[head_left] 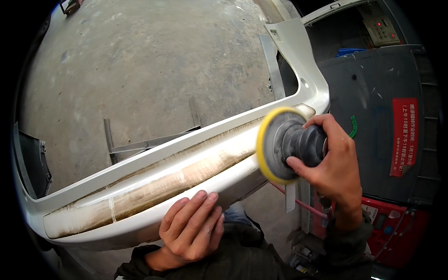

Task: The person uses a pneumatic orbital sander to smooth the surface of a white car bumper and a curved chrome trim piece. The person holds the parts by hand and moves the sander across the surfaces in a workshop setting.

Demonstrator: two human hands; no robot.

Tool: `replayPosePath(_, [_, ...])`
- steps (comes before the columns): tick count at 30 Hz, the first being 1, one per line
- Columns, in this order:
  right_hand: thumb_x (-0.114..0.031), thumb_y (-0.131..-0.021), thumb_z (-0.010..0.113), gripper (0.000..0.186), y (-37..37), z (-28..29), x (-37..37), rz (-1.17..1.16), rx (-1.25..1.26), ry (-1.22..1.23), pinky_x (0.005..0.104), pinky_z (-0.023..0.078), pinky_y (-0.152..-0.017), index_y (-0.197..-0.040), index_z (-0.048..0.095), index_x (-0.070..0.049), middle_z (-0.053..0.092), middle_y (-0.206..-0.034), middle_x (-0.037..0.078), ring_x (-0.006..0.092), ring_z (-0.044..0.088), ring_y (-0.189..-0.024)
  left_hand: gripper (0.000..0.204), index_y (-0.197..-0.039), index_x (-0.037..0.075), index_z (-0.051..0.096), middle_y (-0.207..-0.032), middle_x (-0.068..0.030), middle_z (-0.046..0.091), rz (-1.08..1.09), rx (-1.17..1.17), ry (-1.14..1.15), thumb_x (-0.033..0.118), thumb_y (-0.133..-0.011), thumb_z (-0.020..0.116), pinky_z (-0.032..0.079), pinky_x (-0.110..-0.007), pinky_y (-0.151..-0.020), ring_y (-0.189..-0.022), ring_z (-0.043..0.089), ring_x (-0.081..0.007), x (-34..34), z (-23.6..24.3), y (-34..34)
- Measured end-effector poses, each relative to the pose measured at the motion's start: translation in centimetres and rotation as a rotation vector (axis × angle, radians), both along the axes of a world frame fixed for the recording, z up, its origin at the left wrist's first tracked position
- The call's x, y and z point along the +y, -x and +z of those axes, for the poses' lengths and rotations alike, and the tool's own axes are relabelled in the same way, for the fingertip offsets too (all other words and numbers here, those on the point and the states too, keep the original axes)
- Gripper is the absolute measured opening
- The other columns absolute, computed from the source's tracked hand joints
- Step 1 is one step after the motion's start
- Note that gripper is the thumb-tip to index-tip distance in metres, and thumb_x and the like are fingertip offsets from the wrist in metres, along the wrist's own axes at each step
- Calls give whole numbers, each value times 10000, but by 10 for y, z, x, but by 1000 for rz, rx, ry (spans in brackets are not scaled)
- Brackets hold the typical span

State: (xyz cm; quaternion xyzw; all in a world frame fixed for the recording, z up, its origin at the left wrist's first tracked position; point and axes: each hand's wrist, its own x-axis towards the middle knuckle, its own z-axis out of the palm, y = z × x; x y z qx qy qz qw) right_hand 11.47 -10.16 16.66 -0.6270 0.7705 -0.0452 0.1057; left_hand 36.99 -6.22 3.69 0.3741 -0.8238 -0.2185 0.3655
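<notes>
A long white car bumper (316, 87) stretches across the view, from the lower left to the upper right. Along it runs a sanded strip (189, 171), brownish and dusty at its edges. My right hand (339, 163) grips a round air sander (291, 144) by its dark body. The sander's yellow-rimmed pad is tilted up on edge over the bumper's right part; whether it touches the surface I cannot tell. At the bumper's near edge, my left hand (192, 229) has its fingers stretched out side by side and holds nothing.
A thin metal stand (151, 139) shows beyond the bumper, above the grey concrete floor (140, 60). To the right are a dark panel with a red sign (404, 137), a red machine (396, 233) and a control box (381, 29). A dark curved part (31, 163) stands at far left.
</notes>
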Motion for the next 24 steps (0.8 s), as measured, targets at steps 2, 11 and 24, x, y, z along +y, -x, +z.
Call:
replayPosePath(2, [-115, -654, 894, 547, -4, -2, 0, 53, -69, -6, 357, 490, -609, -1099, 588, -26, 579, -843, 104, 213, 549, -604, 170, -907, 60, 769, -1145, -117, 761, -2, -3, -3, 64, -738, 790, 499, -417, -1010, -1136, 697, -275, 0, 1, 1])
replayPosePath(11, [-127, -656, 892, 537, -6, 1, -14, 59, -63, -36, 381, 494, -647, -1087, 588, -25, 571, -819, 109, 247, 580, -650, 172, -912, 57, 767, -1153, -113, 759, -4, -9, -6, 54, -742, 792, 499, -420, -1008, -1139, 693, -278, -1, 3, 1])
replayPosePath(24, [-141, -647, 897, 546, 4, 4, -3, 24, -75, -83, 381, 506, -666, -1086, 588, -35, 580, -828, 112, 248, 593, -677, 181, -913, 55, 767, -1144, -116, 759, 0, -22, 0, 49, -733, 790, 503, -431, -1008, -1140, 692, -286, 0, 2, 3])
